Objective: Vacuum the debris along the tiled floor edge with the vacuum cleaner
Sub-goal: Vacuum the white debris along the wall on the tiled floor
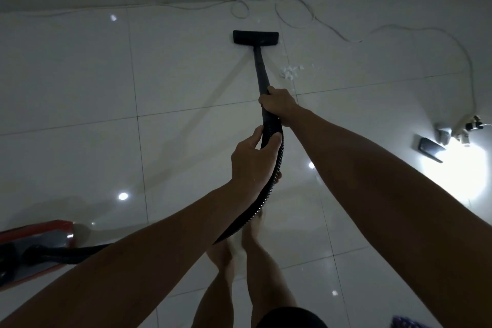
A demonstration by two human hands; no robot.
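Note:
A black vacuum wand (259,69) runs forward to a flat black floor head (255,37) that rests on the pale tiled floor (80,82), short of the wall's base. My right hand (278,104) grips the wand's lower end. My left hand (253,160) holds the ribbed black hose (266,194) just behind it. A small heap of white debris (290,72) lies to the right of the wand, with a few specks nearer the wall. The red vacuum body (37,245) sits at the lower left, joined by the hose.
A white cable (372,32) loops along the wall base and curves right to a plug cluster (463,130). A dark phone-like object (430,148) lies beside a very bright light patch at the right. My bare legs and feet (247,247) stand below the hose.

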